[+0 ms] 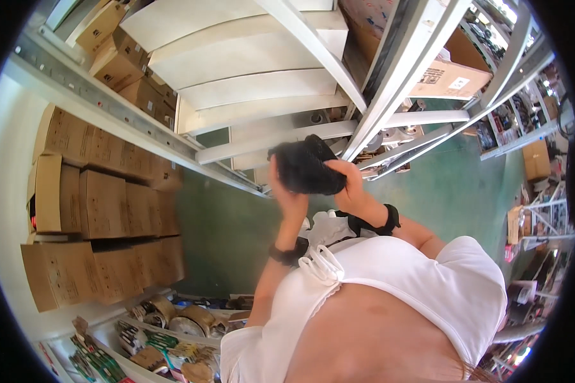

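Between my two hands I hold a soft, dark black bundle (308, 167) that looks like folded cloth; its exact kind cannot be made out. My left hand (289, 196) grips its left side, with the fingers partly hidden behind it. On its right edge my right hand (350, 185) is closed, thumb on top. A black band circles each wrist. The bundle is held in the air in front of a white metal shelf rack (275, 142).
Stacked cardboard boxes (102, 204) line the wall at left. Shelves with tape rolls (191, 322) and small packages stand at the lower left. An open carton (453, 80) sits on the rack at upper right. Green floor (220, 236) lies below; more loaded shelving is at far right.
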`<state>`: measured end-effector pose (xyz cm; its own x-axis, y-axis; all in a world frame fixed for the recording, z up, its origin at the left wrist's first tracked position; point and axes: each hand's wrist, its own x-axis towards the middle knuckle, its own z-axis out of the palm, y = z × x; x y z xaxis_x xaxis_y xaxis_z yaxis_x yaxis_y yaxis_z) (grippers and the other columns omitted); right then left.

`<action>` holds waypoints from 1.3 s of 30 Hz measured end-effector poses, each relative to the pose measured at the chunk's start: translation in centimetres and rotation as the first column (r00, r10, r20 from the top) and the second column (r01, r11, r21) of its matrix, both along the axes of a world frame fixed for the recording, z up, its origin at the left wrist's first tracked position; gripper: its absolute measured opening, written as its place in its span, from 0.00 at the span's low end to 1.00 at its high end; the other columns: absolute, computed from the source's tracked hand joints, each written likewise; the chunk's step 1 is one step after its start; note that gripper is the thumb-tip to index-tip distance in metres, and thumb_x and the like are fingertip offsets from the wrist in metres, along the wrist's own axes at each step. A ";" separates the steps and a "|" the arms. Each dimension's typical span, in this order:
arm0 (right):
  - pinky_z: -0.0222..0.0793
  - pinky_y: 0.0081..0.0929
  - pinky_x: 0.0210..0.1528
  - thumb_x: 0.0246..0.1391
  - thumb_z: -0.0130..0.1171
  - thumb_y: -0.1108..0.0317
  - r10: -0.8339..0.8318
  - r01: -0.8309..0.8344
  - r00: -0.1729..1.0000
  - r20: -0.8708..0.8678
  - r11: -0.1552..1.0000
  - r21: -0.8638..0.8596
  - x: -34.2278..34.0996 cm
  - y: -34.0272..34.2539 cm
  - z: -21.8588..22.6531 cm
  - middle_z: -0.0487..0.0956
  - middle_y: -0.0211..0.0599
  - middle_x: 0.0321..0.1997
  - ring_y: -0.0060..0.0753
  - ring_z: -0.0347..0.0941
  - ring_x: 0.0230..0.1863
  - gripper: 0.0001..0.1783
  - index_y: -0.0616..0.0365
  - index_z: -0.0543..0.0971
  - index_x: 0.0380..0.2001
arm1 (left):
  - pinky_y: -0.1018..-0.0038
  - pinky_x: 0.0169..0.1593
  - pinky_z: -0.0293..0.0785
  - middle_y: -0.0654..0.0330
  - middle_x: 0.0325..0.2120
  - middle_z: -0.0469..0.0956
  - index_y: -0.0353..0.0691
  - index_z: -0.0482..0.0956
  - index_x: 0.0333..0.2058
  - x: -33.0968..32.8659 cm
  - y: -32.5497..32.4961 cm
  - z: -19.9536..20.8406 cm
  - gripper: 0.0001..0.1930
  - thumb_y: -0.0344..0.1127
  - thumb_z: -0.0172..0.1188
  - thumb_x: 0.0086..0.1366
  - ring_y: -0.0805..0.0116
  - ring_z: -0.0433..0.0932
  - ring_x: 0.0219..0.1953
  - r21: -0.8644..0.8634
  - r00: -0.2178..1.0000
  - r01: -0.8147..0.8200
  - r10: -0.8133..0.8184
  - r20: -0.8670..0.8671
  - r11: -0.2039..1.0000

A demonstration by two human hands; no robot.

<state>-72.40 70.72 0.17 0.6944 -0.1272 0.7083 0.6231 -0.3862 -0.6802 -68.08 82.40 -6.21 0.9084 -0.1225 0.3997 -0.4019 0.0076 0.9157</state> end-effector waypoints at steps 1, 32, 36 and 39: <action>0.67 0.32 0.37 0.39 0.42 0.83 -0.020 0.019 1.000 0.006 1.000 0.002 -0.2 0.1 0.2 0.74 0.49 0.35 0.49 0.71 0.34 0.19 0.63 0.70 0.39 | 0.70 0.56 0.56 0.50 0.52 0.59 0.35 0.46 0.57 0.4 -0.1 0.3 0.39 0.26 0.60 0.49 0.62 0.60 0.54 -0.184 0.999 -0.008 -0.001 -0.045 0.983; 0.63 0.34 0.44 0.38 0.53 0.70 -0.875 0.654 0.458 -0.159 0.453 -0.606 8.4 -1.4 4.0 0.71 0.55 0.37 0.51 0.66 0.42 0.27 0.72 0.63 0.44 | 0.67 0.50 0.59 0.44 0.44 0.65 0.31 0.58 0.48 6.5 -3.5 5.3 0.19 0.33 0.43 0.60 0.50 0.65 0.47 -0.032 0.871 0.475 -0.476 -0.120 0.879; 0.64 0.36 0.43 0.37 0.49 0.77 -0.822 0.667 0.551 -0.146 0.539 -0.514 6.2 0.1 3.5 0.71 0.51 0.36 0.51 0.67 0.39 0.25 0.62 0.64 0.44 | 0.67 0.51 0.58 0.43 0.46 0.64 0.31 0.57 0.50 4.9 -3.0 2.8 0.21 0.33 0.43 0.59 0.49 0.64 0.49 0.042 0.850 0.502 -0.483 -0.210 0.864; 0.63 0.38 0.47 0.38 0.48 0.79 -0.668 0.565 0.595 -0.447 0.743 -0.357 4.4 2.2 2.1 0.69 0.53 0.42 0.53 0.65 0.46 0.26 0.62 0.61 0.46 | 0.69 0.53 0.57 0.43 0.48 0.63 0.31 0.55 0.52 3.9 -1.3 2.8 0.22 0.31 0.43 0.59 0.52 0.63 0.51 0.101 0.801 0.575 -0.533 -0.272 0.812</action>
